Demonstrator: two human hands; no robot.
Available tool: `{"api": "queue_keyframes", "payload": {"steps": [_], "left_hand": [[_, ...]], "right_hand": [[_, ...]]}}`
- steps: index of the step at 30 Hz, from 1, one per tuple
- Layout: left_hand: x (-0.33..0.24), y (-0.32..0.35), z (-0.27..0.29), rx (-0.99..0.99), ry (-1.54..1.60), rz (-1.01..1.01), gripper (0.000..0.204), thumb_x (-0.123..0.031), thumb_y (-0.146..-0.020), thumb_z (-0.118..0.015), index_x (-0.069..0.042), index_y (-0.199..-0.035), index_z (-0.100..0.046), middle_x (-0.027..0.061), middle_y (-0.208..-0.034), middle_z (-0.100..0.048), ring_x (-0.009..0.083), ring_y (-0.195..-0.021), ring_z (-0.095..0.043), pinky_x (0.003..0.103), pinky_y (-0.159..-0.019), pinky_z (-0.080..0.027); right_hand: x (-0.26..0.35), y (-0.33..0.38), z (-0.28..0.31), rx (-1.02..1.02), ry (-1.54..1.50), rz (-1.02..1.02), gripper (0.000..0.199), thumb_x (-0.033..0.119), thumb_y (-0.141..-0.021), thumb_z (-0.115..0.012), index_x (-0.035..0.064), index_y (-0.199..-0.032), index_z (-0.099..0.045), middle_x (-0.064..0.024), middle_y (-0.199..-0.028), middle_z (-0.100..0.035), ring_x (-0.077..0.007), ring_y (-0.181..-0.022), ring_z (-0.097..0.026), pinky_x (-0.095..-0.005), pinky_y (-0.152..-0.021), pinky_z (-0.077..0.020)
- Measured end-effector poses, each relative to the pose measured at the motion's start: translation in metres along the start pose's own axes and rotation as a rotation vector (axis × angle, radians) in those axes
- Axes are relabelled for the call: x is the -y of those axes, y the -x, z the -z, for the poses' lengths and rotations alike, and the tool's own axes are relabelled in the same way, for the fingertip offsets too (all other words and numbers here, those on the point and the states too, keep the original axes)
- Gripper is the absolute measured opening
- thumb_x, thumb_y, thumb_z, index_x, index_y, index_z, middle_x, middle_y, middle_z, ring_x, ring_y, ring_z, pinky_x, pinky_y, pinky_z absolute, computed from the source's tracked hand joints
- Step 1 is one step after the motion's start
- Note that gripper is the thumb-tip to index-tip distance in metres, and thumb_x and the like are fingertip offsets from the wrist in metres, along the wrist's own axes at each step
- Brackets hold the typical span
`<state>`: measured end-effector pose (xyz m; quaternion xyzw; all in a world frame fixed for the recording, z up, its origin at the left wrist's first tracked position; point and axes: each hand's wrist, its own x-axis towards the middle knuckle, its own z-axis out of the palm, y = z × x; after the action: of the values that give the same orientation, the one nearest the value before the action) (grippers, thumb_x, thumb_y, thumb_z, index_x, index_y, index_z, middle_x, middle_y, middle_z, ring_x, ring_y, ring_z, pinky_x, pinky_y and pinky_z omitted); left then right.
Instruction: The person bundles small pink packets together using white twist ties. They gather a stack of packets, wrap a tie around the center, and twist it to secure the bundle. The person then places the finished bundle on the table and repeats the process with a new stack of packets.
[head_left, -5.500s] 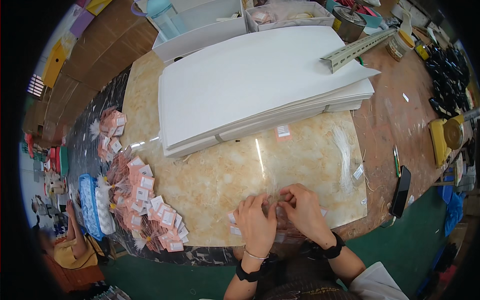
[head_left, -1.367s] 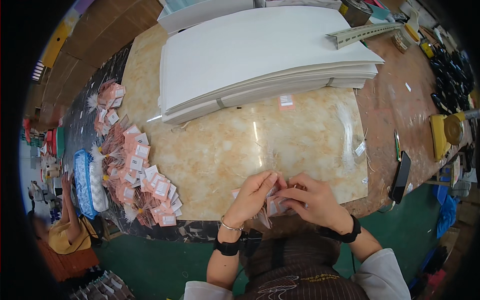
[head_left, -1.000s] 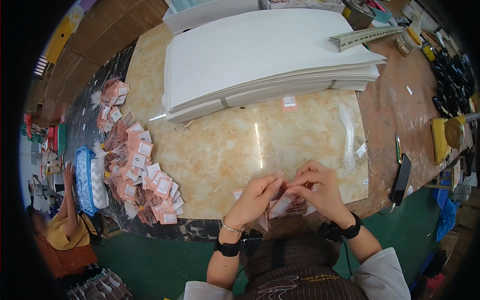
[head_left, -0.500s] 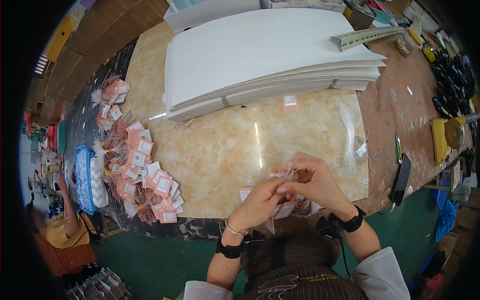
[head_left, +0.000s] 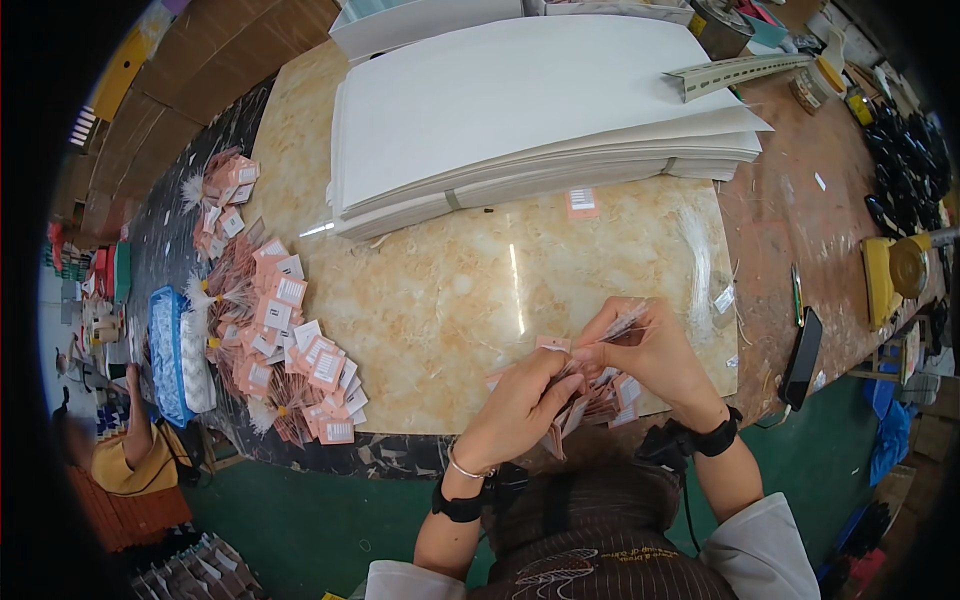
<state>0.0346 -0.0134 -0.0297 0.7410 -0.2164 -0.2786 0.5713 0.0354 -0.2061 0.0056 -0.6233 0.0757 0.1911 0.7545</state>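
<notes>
Near the front edge of the marbled board, my left hand (head_left: 520, 400) is closed round a bunch of pink-and-white hang tags (head_left: 625, 393), which hang fanned out below the fingers. Thin clear strings (head_left: 628, 320) come up from the bunch, and my right hand (head_left: 655, 352) pinches them just to the right of the left fingers. The fingertips of both hands almost meet; what lies exactly between them is partly hidden. Some tag corners show behind the left hand. On the board's right side lies a bunch of loose clear strings (head_left: 697, 270).
Several tied bunches of tags (head_left: 290, 340) are heaped at the left. A stack of white sheets (head_left: 530, 110) fills the back, with a perforated metal strip (head_left: 740, 75) on it. A single tag (head_left: 582, 203) lies before the stack. At right are a phone (head_left: 802, 358) and pen (head_left: 797, 295).
My right hand has drawn slightly right and turned, with the clear strings now showing above its fingers. The tags under the hands have shifted and spread a little.
</notes>
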Motion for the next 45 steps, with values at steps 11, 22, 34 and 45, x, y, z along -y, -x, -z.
{"api": "queue_keyframes", "payload": {"steps": [11, 22, 34, 45], "left_hand": [[-0.014, 0.003, 0.006, 0.082, -0.155, -0.092, 0.014, -0.009, -0.093, -0.045, -0.004, -0.094, -0.059, 0.0114, -0.090, -0.057, 0.0287, -0.092, -0.052, 0.036, -0.084, -0.041], [-0.019, 0.003, 0.006, 0.022, -0.113, -0.133, 0.017, -0.010, -0.096, -0.042, -0.003, -0.100, -0.057, 0.0123, -0.092, -0.056, 0.0312, -0.093, -0.050, 0.038, -0.091, -0.038], [-0.032, 0.005, 0.004, -0.013, -0.274, -0.038, 0.021, -0.007, -0.094, -0.042, -0.003, -0.109, -0.055, 0.0113, -0.094, -0.056, 0.0323, -0.104, -0.052, 0.055, -0.113, -0.009], [-0.032, 0.005, 0.002, 0.013, -0.324, -0.045, 0.018, -0.009, -0.096, -0.039, -0.003, -0.102, -0.054, 0.0104, -0.084, -0.056, 0.0308, -0.094, -0.054, 0.053, -0.113, -0.012]], "right_hand": [[0.004, 0.005, 0.000, 0.033, -0.065, 0.075, 0.007, -0.008, -0.083, -0.064, -0.0046, -0.087, -0.060, -0.0090, -0.075, -0.065, -0.0143, -0.064, -0.066, -0.0249, -0.056, -0.0533], [0.003, 0.008, -0.006, 0.044, -0.033, 0.086, 0.006, -0.008, -0.083, -0.063, -0.0042, -0.087, -0.061, -0.0069, -0.074, -0.064, -0.0100, -0.063, -0.063, -0.0219, -0.056, -0.0511], [0.019, 0.010, -0.010, 0.055, -0.056, 0.078, 0.004, -0.006, -0.084, -0.063, -0.0037, -0.086, -0.061, -0.0067, -0.074, -0.063, -0.0097, -0.065, -0.063, -0.0216, -0.058, -0.0512], [0.018, 0.014, -0.010, 0.063, 0.094, 0.110, 0.005, -0.006, -0.083, -0.064, -0.0043, -0.087, -0.061, -0.0061, -0.076, -0.064, -0.0103, -0.068, -0.064, -0.0218, -0.062, -0.0518]]}}
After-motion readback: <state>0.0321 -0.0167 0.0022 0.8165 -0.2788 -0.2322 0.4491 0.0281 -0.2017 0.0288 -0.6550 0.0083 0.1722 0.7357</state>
